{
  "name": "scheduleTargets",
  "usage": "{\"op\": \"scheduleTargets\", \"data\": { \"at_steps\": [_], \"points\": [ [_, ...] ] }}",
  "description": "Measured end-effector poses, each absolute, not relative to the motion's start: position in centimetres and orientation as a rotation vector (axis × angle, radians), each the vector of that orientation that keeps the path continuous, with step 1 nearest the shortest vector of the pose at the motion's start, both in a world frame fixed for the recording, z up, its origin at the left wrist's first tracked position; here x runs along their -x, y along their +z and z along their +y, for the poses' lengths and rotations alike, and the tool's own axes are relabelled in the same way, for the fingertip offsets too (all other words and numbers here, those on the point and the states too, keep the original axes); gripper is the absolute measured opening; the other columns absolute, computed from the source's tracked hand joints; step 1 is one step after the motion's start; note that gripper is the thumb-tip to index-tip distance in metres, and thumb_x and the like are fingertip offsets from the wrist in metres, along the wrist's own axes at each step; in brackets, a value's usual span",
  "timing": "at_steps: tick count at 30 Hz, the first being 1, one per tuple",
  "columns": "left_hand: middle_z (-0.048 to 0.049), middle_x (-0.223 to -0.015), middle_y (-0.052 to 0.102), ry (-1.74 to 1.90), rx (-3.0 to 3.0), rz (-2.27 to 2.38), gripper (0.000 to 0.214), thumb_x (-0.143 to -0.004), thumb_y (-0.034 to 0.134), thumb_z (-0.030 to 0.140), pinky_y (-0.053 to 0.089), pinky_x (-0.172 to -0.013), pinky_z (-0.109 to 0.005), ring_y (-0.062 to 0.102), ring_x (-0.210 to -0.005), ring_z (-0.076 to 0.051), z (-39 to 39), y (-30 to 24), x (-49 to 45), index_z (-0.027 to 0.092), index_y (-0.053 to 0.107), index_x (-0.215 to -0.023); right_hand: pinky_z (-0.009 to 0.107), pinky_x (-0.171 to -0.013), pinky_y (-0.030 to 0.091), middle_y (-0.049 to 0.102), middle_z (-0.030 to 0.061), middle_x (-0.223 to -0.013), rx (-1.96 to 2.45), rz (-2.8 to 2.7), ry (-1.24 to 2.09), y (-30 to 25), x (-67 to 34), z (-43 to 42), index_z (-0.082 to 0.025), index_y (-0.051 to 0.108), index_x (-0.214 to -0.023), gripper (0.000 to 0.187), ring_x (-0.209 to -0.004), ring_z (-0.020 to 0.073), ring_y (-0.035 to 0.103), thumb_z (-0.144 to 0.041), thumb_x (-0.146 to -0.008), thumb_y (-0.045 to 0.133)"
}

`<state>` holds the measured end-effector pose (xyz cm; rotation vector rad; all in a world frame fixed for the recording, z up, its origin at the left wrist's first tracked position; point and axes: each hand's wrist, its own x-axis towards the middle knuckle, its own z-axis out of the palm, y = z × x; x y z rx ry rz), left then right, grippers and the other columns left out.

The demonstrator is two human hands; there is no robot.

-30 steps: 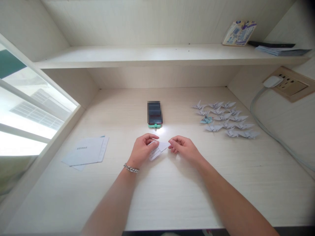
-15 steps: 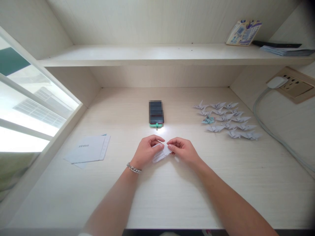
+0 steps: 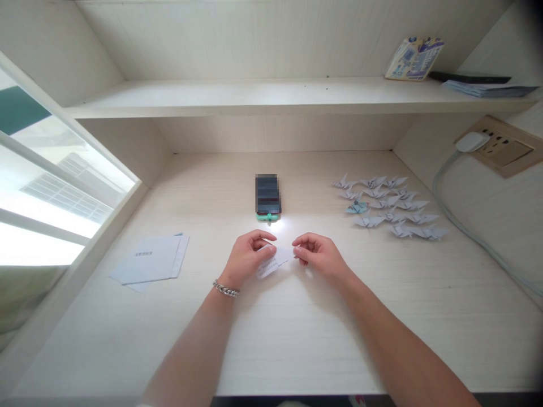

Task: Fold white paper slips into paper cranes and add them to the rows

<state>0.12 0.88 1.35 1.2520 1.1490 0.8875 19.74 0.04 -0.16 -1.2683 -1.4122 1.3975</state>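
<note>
A small folded piece of white paper (image 3: 271, 265) with printed writing is held between my hands above the desk. My left hand (image 3: 251, 255) pinches its left part, thumb on top and fingers curled behind. At its right tip, the thumb and forefinger of my right hand (image 3: 317, 254) are closed on the paper. Beyond my hands lies a dark phone (image 3: 267, 193), its picture blurred, with a green piece at its near end. Several folded paper cranes (image 3: 386, 200) stand in rows to the right, and one of them is a light blue crane (image 3: 357, 207).
A stack of paper sheets (image 3: 153, 260) lies at the left of the desk (image 3: 297, 345). Above the back runs a shelf (image 3: 237, 93) with a patterned packet (image 3: 414, 59) and papers. A cable (image 3: 462, 229) drops from the wall socket (image 3: 500, 144) along the right side.
My hands have moved slightly apart, the left one going left with the paper. More of the paper's pointed right end shows between them. The whole view has shifted a little.
</note>
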Motion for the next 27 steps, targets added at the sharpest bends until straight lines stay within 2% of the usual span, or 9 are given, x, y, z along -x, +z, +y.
{"op": "scheduleTargets", "data": {
  "at_steps": [3,7,9,11,15,19,23,27],
  "points": [
    [-0.0025,-0.065,0.063,0.922,-1.178,1.166,0.027,-0.068,0.064,0.028,0.040,-0.052,-0.022,0.054,-0.055,-0.011,1.1,1.1,0.3,0.014,0.061,-0.090,0.027,-0.054,0.044,0.060,0.0018,-0.067,1.307,-1.414,1.227,-0.1,-20.1,0.1,-0.018,0.061,-0.088,0.019,-0.057,0.0134,0.054,-0.032,-0.076,0.057],
    [-0.0028,-0.065,0.064,0.915,-1.130,1.189,0.028,-0.067,0.065,0.028,0.041,-0.052,-0.023,0.056,-0.056,-0.012,1.2,0.6,0.2,0.014,0.062,-0.091,0.034,-0.074,0.048,0.061,0.0069,-0.104,1.181,-1.745,0.937,0.1,-19.4,-0.5,-0.024,0.063,-0.100,0.027,-0.093,0.0217,0.056,-0.026,-0.073,0.062],
    [-0.0028,-0.065,0.064,0.903,-1.107,1.178,0.027,-0.066,0.066,0.029,0.041,-0.052,-0.023,0.056,-0.057,-0.012,1.2,0.5,0.0,0.014,0.063,-0.089,0.039,-0.085,0.044,0.061,0.0058,-0.107,1.161,-1.833,0.808,-0.1,-18.9,-0.8,-0.027,0.064,-0.100,0.026,-0.100,0.0233,0.054,-0.022,-0.074,0.059],
    [-0.0036,-0.067,0.064,0.916,-1.061,1.154,0.026,-0.067,0.066,0.031,0.042,-0.053,-0.023,0.057,-0.059,-0.013,1.2,0.7,-0.1,0.013,0.064,-0.085,0.039,-0.086,0.043,0.065,0.0050,-0.100,1.191,-1.827,0.785,-0.3,-18.5,-1.0,-0.027,0.066,-0.097,0.023,-0.096,0.0227,0.056,-0.021,-0.078,0.054],
    [-0.0084,-0.081,0.066,0.994,-0.915,1.036,0.033,-0.077,0.054,0.043,0.047,-0.062,-0.026,0.060,-0.067,-0.014,1.3,1.4,-0.1,0.013,0.062,-0.087,0.032,-0.067,0.047,0.068,0.0055,-0.085,1.351,-1.525,1.040,-0.6,-18.4,-0.8,-0.021,0.067,-0.088,0.019,-0.075,0.0197,0.060,-0.031,-0.080,0.053],
    [-0.0090,-0.092,0.064,1.035,-0.992,1.055,0.032,-0.073,0.062,0.036,0.048,-0.068,-0.027,0.062,-0.079,-0.016,1.2,1.2,-0.5,0.014,0.059,-0.097,0.025,-0.051,0.043,0.068,0.0066,-0.076,1.291,-1.206,1.505,-0.5,-18.1,-0.7,-0.015,0.064,-0.080,0.024,-0.057,0.0133,0.056,-0.038,-0.075,0.059],
    [-0.0079,-0.079,0.066,1.013,-1.101,1.121,0.031,-0.072,0.063,0.036,0.050,-0.068,-0.029,0.062,-0.070,-0.015,1.1,0.7,-0.9,0.012,0.061,-0.090,0.025,-0.057,0.046,0.068,0.0066,-0.077,1.198,-1.153,1.680,-0.4,-17.9,-0.8,-0.015,0.063,-0.076,0.025,-0.061,0.0132,0.059,-0.039,-0.071,0.064],
    [-0.0076,-0.073,0.066,0.923,-1.198,1.128,0.026,-0.072,0.063,0.034,0.048,-0.060,-0.027,0.060,-0.063,-0.015,1.0,0.9,-0.6,0.012,0.064,-0.084,0.029,-0.062,0.049,0.067,0.0057,-0.083,1.187,-1.092,1.603,-0.6,-18.3,-0.4,-0.017,0.062,-0.089,0.031,-0.071,0.0169,0.062,-0.039,-0.068,0.068]
  ]
}}
